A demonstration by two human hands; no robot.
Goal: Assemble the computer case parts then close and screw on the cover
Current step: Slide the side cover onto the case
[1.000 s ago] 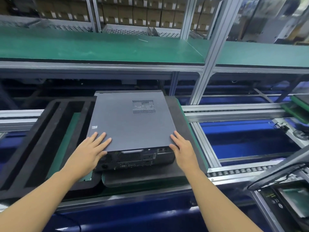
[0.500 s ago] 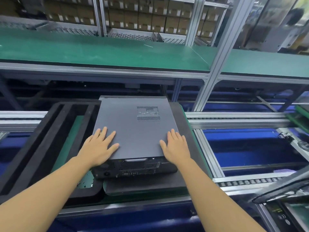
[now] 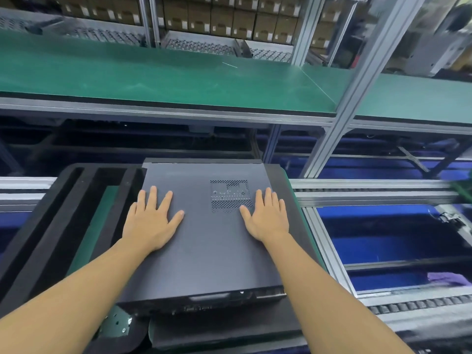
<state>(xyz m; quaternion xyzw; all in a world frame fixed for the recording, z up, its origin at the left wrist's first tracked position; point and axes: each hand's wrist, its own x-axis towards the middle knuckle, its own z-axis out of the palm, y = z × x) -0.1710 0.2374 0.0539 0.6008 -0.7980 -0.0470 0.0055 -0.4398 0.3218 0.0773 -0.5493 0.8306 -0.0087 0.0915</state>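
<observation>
Both palms flat on the cover (image 3: 204,251).
Left hand (image 3: 150,223) and right hand (image 3: 265,221) press with straight fingers (nothing grasped); vent (image 3: 229,195) lies between them, by the right thumb, case on foam tray (image 3: 63,213).

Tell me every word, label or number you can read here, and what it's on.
No text here can be read.
White labels on the cardboard boxes: too small and blurred to read.
Pale marks across the vent grille in the cover: blurred, unreadable.
</observation>
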